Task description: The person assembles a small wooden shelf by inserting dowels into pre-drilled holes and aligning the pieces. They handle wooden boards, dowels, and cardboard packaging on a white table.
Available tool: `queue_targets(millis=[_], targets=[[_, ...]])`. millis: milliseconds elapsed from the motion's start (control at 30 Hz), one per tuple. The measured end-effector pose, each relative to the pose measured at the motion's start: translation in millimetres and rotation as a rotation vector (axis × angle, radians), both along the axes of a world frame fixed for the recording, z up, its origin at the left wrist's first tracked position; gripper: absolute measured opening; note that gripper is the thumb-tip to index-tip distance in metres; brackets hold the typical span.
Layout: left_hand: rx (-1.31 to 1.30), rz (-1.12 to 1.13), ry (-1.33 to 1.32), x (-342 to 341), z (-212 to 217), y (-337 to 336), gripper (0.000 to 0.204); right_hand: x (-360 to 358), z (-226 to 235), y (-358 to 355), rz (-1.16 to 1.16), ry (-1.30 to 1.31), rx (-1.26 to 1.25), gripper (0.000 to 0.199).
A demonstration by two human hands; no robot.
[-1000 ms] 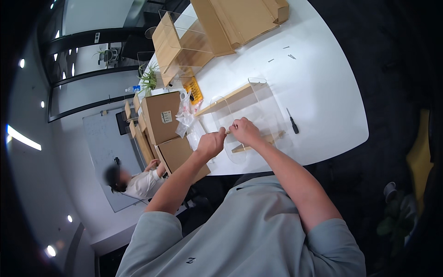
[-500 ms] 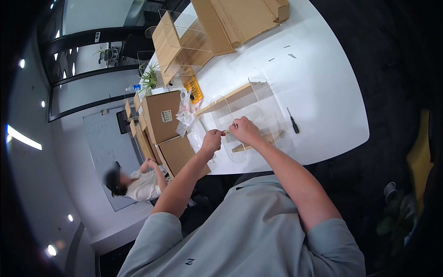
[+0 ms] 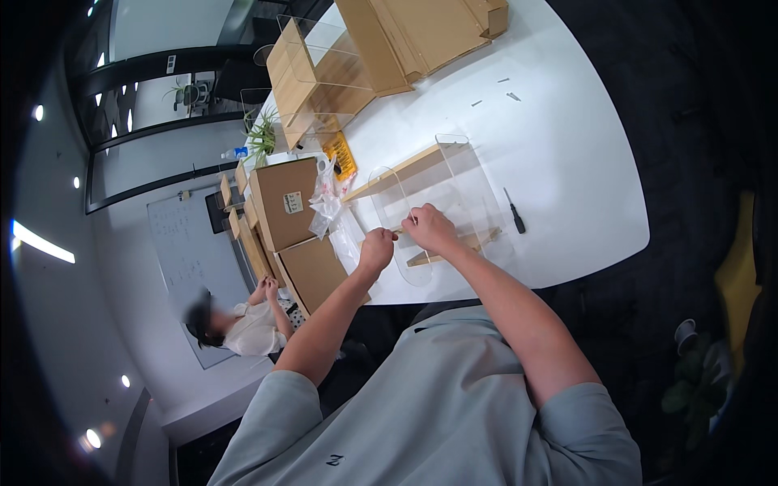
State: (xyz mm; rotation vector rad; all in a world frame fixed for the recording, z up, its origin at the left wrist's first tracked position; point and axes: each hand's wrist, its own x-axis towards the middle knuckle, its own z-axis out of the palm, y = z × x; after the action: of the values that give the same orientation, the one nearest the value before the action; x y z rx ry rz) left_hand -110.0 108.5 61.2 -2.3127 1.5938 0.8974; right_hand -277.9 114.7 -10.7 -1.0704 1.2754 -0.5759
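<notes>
Pinching a small slim piece [image 3: 397, 232] at the fingertips of the left hand [image 3: 378, 248], mostly covered by the fingers. Bending the fingers of the right hand [image 3: 430, 230] in close together, just beside the piece and above a frame of clear panels and wooden bars [image 3: 405, 169]; too hidden to tell whether gripping anything there.

Close to the near edge of the white tabletop [image 3: 583, 162], with the frame set a little in from that edge. Open to the right as far as the curved border, except for a screwdriver [image 3: 517, 219] just beside the frame. Open ahead too, up to a few loose slim bits [image 3: 514, 96] well apart from both hands.

Crowded on the left by a plastic bag [image 3: 326, 202], cardboard boxes [image 3: 279, 215] and a yellow tray [image 3: 344, 158]. Blocked at the far end by opened-out cardboard [image 3: 438, 40] and a clear-and-wood shelf [image 3: 293, 73], near a spiky plant [image 3: 262, 139]. Occupied beyond the boxes by another person [image 3: 253, 330].
</notes>
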Motion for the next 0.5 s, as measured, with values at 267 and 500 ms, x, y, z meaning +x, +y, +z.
queue_targets(millis=[267, 500], targets=[[0.210, 0.427, 0.259, -31, 25, -7, 0.025, -3, 2, -1, 0.007, -0.009, 0.002, 0.032], [0.192, 0.452, 0.261, -36, 27, -9, 0.026, -2, 1, -1, 0.011, 0.000, 0.003, 0.032]])
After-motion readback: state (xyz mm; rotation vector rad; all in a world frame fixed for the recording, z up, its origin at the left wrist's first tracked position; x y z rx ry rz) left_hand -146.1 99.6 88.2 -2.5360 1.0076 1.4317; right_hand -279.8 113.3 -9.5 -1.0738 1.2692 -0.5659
